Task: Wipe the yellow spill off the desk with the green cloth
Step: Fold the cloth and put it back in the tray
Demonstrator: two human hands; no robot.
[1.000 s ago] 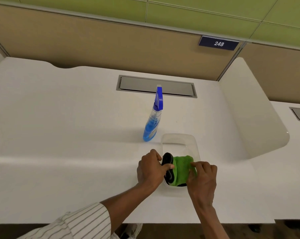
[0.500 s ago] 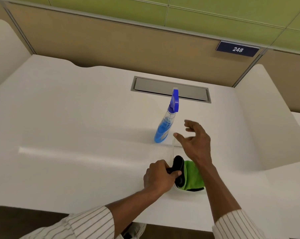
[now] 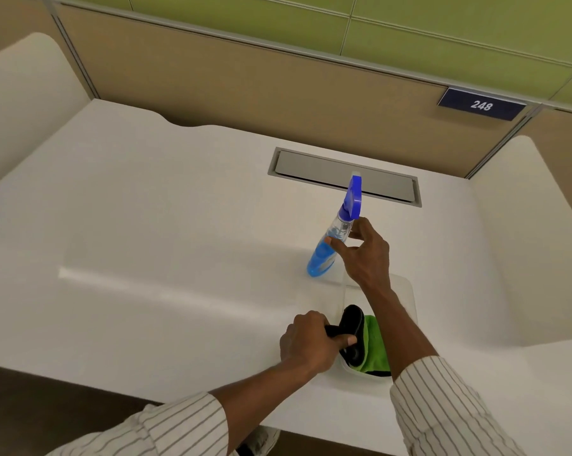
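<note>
Two hands: both over the right part of the white desk point(image 3: 146, 225), sleeves striped.
Left hand point(image 3: 311, 343): clenched on a black object point(image 3: 352, 327) at the near left rim of a clear plastic container point(image 3: 406, 294); what the black object is cannot be told.
Right hand point(image 3: 365, 255): thumb and fingers curled round the upper body of the spray bottle point(image 3: 330, 245), touching it, not fully clamped as far as can be seen.
Spray bottle: upright, slightly leaning, blue liquid in the lower part, blue trigger head on top; stands on the desk just beyond the container.
Green cloth point(image 3: 375, 350): bunched inside the container, beside the black object, partly hidden by the right forearm; neither hand grips it.
Yellow spill: cannot be made out on the desk.
Cable hatch point(image 3: 311, 167): grey, set into the desk behind the bottle.
Sign point(image 3: 481, 105): dark plate reading 248 on the partition, far right.
</note>
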